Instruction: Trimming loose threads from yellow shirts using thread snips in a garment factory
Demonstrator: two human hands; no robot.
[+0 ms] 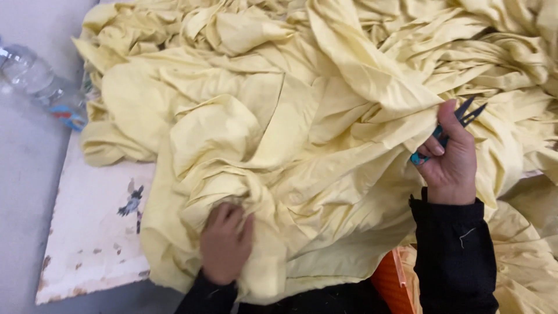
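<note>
Two hands are at work on one large heap of pale yellow fabric (pixel 302 134), which covers nearly the whole worktable and spills off its near edge toward the person. The left hand (pixel 224 244) lies low on the heap near the table's front edge, fingers curled and closed on a bunched fold. The right hand (pixel 450 157), in a black sleeve (pixel 453 256), is raised at the right side; it pinches a ridge of cloth with thumb and forefinger while the remaining fingers keep a small pair of thread snips (pixel 459 119), teal-handled with dark blades, tucked against the palm, points upward and clear of the cloth.

Judged by its deep, soft creases, the material is thin, light and limp, and is likely to slide and collapse rather than hold any shape. A bunched fold or an edge looks the surest hold; a flat span would slip.

The table surface (pixel 93 232) shows at the left: white, worn, chipped and stained along its edges. A clear plastic bottle (pixel 35 78) lies on the grey floor beyond the left edge. An orange object (pixel 389 285) shows below the cloth by the person; its nature cannot be told.
</note>
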